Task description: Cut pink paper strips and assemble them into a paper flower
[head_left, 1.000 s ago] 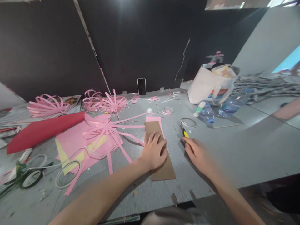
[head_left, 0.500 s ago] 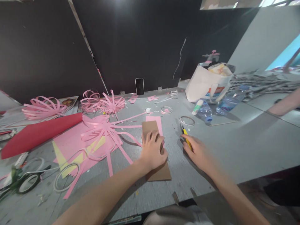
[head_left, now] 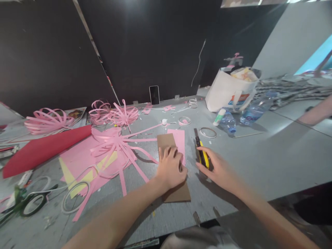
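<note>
My left hand point(head_left: 171, 168) presses down on a strip of brown cardboard point(head_left: 178, 193), its fingers spread and bent over the upper half. Beneath the cardboard lies a pink paper sheet point(head_left: 179, 140), which sticks out along its upper right side. In my right hand point(head_left: 220, 171) is a yellow and black utility knife point(head_left: 204, 158), its blade end pointing away from me. The knife is to the right of the cardboard and apart from it. To the left, a burst of pink paper strips point(head_left: 118, 140) spreads out, some ends reaching the cardboard's left edge.
Scissors point(head_left: 32, 204), a tape roll point(head_left: 75, 197) and a red paper roll point(head_left: 49, 148) lie at left. A phone point(head_left: 154, 95) leans on the dark wall. At right are a glue stick point(head_left: 219, 117), water bottles point(head_left: 255, 112), a white bag point(head_left: 220, 93) and another person's arm point(head_left: 319, 110).
My right hand has moved slightly left and turned the knife, so more of its body shows. More pink paper now shows right of the cardboard. My left hand stays on the cardboard.
</note>
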A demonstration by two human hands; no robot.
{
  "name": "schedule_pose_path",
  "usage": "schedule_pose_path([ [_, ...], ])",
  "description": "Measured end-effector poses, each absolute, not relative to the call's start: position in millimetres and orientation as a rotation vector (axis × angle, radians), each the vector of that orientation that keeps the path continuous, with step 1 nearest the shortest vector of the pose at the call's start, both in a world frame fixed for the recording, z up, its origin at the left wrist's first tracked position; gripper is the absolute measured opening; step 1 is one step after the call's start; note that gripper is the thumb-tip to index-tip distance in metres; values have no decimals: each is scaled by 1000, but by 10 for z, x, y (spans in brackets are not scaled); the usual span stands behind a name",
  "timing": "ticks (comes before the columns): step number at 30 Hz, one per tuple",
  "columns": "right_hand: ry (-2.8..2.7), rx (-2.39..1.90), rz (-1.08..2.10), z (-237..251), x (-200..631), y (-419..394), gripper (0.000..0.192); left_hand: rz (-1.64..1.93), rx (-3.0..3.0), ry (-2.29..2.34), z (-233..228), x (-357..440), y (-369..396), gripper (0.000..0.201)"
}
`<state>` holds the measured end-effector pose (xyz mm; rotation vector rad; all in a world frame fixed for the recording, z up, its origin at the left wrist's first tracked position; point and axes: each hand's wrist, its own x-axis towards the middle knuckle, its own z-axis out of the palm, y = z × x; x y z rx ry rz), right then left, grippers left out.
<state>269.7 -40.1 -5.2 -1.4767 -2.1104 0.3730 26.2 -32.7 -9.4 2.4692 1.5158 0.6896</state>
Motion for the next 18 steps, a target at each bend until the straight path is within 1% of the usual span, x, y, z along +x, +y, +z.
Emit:
schedule_pose_path([
  [4,-2245,-1391,526,79,2598,-231,81,759,2491,1514,-94,254,-315,16],
  [5,-2248,-1370,572,88,2565,-153,87,774,2492,1515,-93,250,-307,16],
  [7,-2216,-1303,701,81,2492,21,92,795,2485,1519,-91,241,-288,18],
  [9,-2173,-1226,872,60,2426,190,87,803,2467,1540,-86,230,-268,21],
  [12,-2171,-1160,1006,29,2378,401,68,786,2447,1562,-76,223,-252,19],
  [15,-2283,-1080,885,-2,2391,557,52,763,2443,1542,-70,230,-253,17],
  [18,-2426,-1004,623,-54,2414,677,50,764,2441,1525,-86,238,-254,18],
])
